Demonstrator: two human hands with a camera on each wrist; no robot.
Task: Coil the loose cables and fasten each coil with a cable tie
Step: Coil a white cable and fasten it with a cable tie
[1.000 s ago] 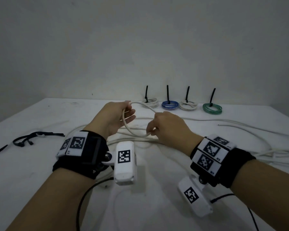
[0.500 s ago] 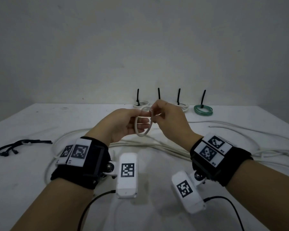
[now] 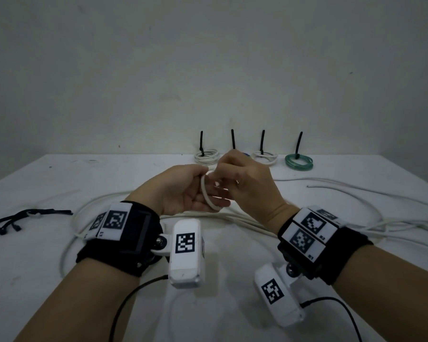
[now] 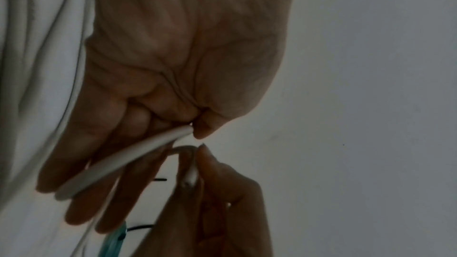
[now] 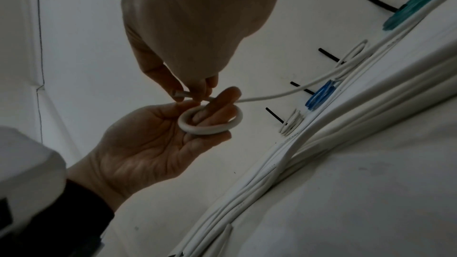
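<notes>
My left hand (image 3: 183, 191) holds a small loop of white cable (image 3: 209, 193) above the table; the loop sits round its fingers (image 5: 217, 108) and the thumb presses on it. My right hand (image 3: 242, 183) is just right of the loop and pinches the cable's free end (image 5: 180, 94) between thumb and fingertips (image 4: 210, 173). From the loop the cable (image 5: 284, 93) trails away to the table. More loose white cables (image 3: 232, 218) lie under and to the right of my hands.
Tied coils with upright black ties stand along the back edge: white (image 3: 206, 156), white (image 3: 265, 157), green (image 3: 299, 162), and a blue one (image 5: 320, 95) hidden behind my right hand in the head view. Spare black cable ties (image 3: 22, 218) lie at the left.
The cable loop has shrunk from a wide ring to a small one round my left fingers. My right hand has risen from the loop's lower side to its top.
</notes>
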